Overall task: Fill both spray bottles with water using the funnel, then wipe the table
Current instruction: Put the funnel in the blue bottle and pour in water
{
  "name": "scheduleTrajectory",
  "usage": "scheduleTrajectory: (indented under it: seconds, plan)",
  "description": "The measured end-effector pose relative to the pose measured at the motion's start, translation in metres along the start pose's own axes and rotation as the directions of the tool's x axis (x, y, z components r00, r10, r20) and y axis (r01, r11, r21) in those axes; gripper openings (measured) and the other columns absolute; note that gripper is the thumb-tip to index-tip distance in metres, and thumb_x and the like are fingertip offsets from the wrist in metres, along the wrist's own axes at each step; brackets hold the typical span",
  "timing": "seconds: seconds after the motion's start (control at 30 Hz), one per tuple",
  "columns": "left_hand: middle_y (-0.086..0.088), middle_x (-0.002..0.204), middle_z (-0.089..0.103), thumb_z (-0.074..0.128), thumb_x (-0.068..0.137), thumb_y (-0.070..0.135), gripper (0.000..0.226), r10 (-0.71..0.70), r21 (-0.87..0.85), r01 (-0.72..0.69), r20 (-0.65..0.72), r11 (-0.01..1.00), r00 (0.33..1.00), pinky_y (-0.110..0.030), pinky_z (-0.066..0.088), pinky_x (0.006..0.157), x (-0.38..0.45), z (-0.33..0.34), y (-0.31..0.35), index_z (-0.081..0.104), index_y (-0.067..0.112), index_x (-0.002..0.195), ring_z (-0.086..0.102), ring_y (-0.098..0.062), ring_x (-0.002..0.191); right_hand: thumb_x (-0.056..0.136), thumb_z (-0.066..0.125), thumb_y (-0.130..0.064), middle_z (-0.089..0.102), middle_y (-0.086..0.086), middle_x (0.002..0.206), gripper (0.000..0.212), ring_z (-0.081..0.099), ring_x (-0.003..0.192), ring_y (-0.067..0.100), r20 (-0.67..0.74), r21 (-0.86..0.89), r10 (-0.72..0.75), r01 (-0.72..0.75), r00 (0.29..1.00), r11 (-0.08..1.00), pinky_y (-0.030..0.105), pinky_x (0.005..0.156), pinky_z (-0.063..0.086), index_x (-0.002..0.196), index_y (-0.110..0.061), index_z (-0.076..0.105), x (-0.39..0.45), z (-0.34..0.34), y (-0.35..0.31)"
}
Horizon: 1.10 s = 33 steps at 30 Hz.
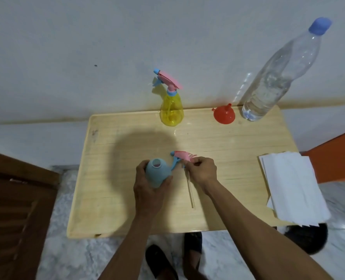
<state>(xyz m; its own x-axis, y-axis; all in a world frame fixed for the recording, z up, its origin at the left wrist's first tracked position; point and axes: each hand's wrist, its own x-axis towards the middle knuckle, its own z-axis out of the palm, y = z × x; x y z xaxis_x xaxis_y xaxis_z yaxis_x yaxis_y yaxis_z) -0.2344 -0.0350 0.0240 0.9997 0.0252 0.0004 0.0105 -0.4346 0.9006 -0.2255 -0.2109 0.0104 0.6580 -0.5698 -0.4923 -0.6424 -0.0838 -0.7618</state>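
Left hand [147, 190] is wrapping its fingers [165, 183] around the uncapped blue bottle [157, 174] on the table [228, 142]. Right hand [202, 171] is pinching the pink spray head [182, 156] just beside its mouth, dip tube [190, 190] trailing below.

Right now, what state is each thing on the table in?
Blue spray bottle: open, held by left hand.
Spray head: off, held by right hand.
Yellow spray bottle: upright, head on.
Red funnel: upside down.
Water bottle: capped, part full.
Paper towels: stacked, unused.
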Motion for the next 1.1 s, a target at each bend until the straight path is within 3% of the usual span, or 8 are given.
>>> scheduleTrajectory:
  seconds: [0.13,0.3,0.43,0.63,0.8,0.97,1.1]
  plan:
    - [0.007,0.121,0.060,0.094,0.064,0.022,0.076,-0.027,0.026,0.027,-0.003,0.999,1.000,-0.043,0.058,0.081,-0.002,0.002,-0.007,0.048,0.027,0.124,0.061,-0.017,0.105,0.081,0.081,-0.032,0.072,0.012,0.073,0.026,0.067,0.073,0.027,-0.033,-0.037,-0.039,0.037,0.999,0.999,0.036,0.071,0.055,0.076,-0.008,0.073,0.000,-0.001,-0.001]
    - [0.006,0.120,0.059,0.094,0.064,0.022,0.076,-0.035,0.023,0.035,-0.002,0.999,0.999,-0.041,0.059,0.080,-0.002,0.004,-0.007,0.047,0.028,0.123,0.061,-0.017,0.105,0.085,0.078,-0.025,0.067,0.002,0.073,0.017,0.062,0.074,0.019,-0.035,-0.065,-0.077,0.075,0.996,0.995,0.027,0.071,0.048,0.079,-0.011,0.070,0.003,-0.003,-0.001]
    - [0.006,0.121,0.058,0.094,0.064,0.023,0.076,-0.020,0.019,0.020,0.003,1.000,1.000,-0.039,0.058,0.080,-0.003,0.003,-0.004,0.047,0.027,0.123,0.060,-0.015,0.104,0.084,0.077,-0.035,0.068,0.003,0.083,0.031,0.064,0.080,0.019,-0.060,-0.093,-0.084,0.078,0.995,0.993,0.027,0.073,0.046,0.098,-0.008,0.069,0.005,-0.005,0.001]
    - [0.007,0.120,0.059,0.095,0.063,0.024,0.077,0.012,0.015,-0.011,-0.009,1.000,1.000,-0.043,0.057,0.084,-0.001,0.006,-0.008,0.049,0.023,0.125,0.059,-0.014,0.104,0.088,0.073,-0.036,0.060,0.014,0.120,0.047,0.058,0.110,0.027,-0.181,-0.212,-0.299,0.259,0.937,0.942,0.028,0.086,0.041,0.123,-0.007,0.058,0.036,-0.036,-0.028]
    - [0.006,0.119,0.059,0.095,0.062,0.021,0.078,0.022,0.020,-0.021,-0.024,1.000,0.999,-0.049,0.056,0.087,-0.001,0.007,-0.014,0.050,0.024,0.125,0.059,-0.015,0.106,0.085,0.075,-0.036,0.045,0.019,0.141,0.075,0.042,0.132,0.036,-0.245,-0.424,-0.354,0.229,0.902,0.876,0.045,0.104,0.042,0.143,-0.007,0.038,0.106,-0.069,-0.071]
    - [0.011,0.122,0.057,0.095,0.062,0.021,0.081,0.036,0.016,-0.036,-0.026,0.999,0.999,-0.043,0.056,0.087,-0.001,0.010,-0.019,0.047,0.029,0.126,0.058,-0.014,0.109,0.070,0.088,-0.036,0.051,0.019,0.134,0.088,0.049,0.127,0.036,-0.239,-0.430,-0.261,0.139,0.935,0.892,0.044,0.096,0.050,0.137,-0.008,0.039,0.160,-0.081,-0.089]
    - [0.011,0.121,0.056,0.095,0.062,0.021,0.082,0.058,0.021,-0.058,-0.026,0.998,0.998,-0.032,0.052,0.083,-0.001,0.011,-0.023,0.044,0.037,0.125,0.055,-0.006,0.107,0.053,0.098,-0.036,0.067,0.011,0.114,0.085,0.064,0.109,0.029,-0.188,-0.435,-0.197,0.099,0.962,0.895,0.041,0.089,0.057,0.121,-0.007,0.056,0.184,-0.086,-0.094]
